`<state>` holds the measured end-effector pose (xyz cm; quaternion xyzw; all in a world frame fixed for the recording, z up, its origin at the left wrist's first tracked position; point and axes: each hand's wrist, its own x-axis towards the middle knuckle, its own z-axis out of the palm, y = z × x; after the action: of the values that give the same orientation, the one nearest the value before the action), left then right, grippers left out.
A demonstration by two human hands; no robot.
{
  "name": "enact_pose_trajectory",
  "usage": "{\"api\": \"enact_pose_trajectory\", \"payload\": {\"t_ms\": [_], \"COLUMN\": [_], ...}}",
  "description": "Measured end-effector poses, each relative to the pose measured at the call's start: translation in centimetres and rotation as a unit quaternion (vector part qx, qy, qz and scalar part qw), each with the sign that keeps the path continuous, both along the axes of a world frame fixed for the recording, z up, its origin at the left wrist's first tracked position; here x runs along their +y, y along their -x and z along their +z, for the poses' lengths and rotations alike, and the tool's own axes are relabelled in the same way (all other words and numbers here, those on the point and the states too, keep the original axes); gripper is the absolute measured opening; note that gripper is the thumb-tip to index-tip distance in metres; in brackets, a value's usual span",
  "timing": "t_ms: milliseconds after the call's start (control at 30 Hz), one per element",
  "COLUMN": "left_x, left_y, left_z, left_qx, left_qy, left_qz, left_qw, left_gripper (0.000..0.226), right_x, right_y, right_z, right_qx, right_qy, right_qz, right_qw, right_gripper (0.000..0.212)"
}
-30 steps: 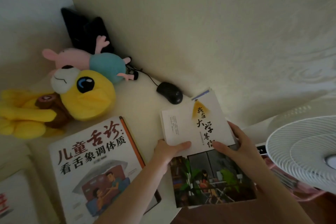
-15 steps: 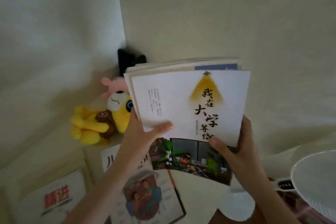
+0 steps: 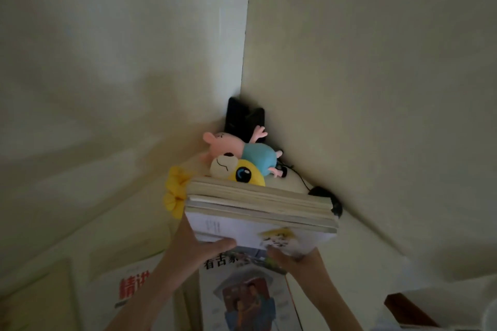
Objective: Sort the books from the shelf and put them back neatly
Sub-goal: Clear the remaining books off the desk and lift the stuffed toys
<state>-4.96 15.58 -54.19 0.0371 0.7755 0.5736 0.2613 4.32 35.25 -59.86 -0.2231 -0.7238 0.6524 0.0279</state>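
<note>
A stack of several books [image 3: 258, 207] is held up in the air in the middle of the view, page edges facing me, with a white cover carrying black characters turned toward me. My left hand [image 3: 199, 244] grips the stack's lower left side, thumb lying across the white cover. My right hand [image 3: 293, 260] grips the lower right side from below. Flat on the surface under the stack lie a white book with an illustrated cover [image 3: 247, 295] and, further left, a book with red characters [image 3: 131, 287].
Two walls meet in a corner behind the stack. In that corner sit a pink plush pig [image 3: 242, 148], a yellow plush toy [image 3: 242, 173], a black object [image 3: 244, 118] and a black mouse [image 3: 325, 196] with its cable. A dark brown edge [image 3: 406, 312] shows at lower right.
Both hands have lifted the stack off the surface and raised it, tilting it so the page edges face me. The view has swung upward toward the wall corner; the fan has left the frame.
</note>
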Motion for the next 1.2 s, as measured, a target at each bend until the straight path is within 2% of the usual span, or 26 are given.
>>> {"api": "enact_pose_trajectory", "payload": {"t_ms": [33,167,233,300,467,567,667,767,900,967,1067,1200], "left_x": [0.2,-0.2,-0.3,-0.2,-0.1,0.0,0.4,0.6,0.2,-0.2,-0.8,-0.8], "left_y": [0.1,1.4,1.8,1.8,1.2,0.5,0.1,0.4,0.9,0.5,0.4,0.7], "left_z": [0.3,-2.0,-2.6,-3.0,-3.9,-4.4,-4.7,-4.6,-4.4,-4.5,-5.5,-6.2], "left_qx": [0.013,0.057,0.069,0.087,0.139,0.175,0.179,0.188,0.218,0.222,0.232,0.254], "left_qy": [-0.006,-0.059,-0.075,-0.085,-0.081,-0.089,-0.085,-0.091,-0.083,-0.074,-0.062,-0.049], "left_qz": [-0.012,-0.021,-0.014,-0.001,0.019,0.042,0.048,0.053,0.026,0.022,0.019,0.018], "left_qw": [1.000,0.996,0.995,0.993,0.987,0.980,0.979,0.977,0.972,0.972,0.970,0.966], "left_gripper": [0.075,0.080,0.074,0.067,0.067,0.072,0.079,0.082,0.090,0.075,0.058,0.071], "right_x": [0.1,0.4,0.4,0.3,-0.1,0.2,0.3,0.5,0.8,0.7,0.7,0.5], "right_y": [0.1,1.0,1.6,1.8,1.7,1.5,1.3,1.1,1.0,0.9,1.0,1.0], "right_z": [-0.1,-0.4,-0.4,-0.7,-1.2,-1.6,-1.7,-2.2,-2.6,-2.5,-2.6,-3.4], "right_qx": [0.008,0.027,0.046,0.059,0.065,0.043,0.022,0.025,0.034,0.038,0.038,0.047], "right_qy": [0.000,-0.011,-0.022,-0.036,-0.044,-0.043,-0.036,-0.039,-0.073,-0.081,-0.078,-0.078], "right_qz": [0.001,-0.021,-0.043,-0.054,-0.065,-0.048,-0.031,-0.019,-0.015,-0.014,-0.020,-0.035], "right_qw": [1.000,0.999,0.998,0.996,0.995,0.997,0.999,0.999,0.997,0.996,0.996,0.995], "right_gripper": [0.042,0.070,0.074,0.073,0.075,0.072,0.058,0.059,0.075,0.082,0.107,0.082]}}
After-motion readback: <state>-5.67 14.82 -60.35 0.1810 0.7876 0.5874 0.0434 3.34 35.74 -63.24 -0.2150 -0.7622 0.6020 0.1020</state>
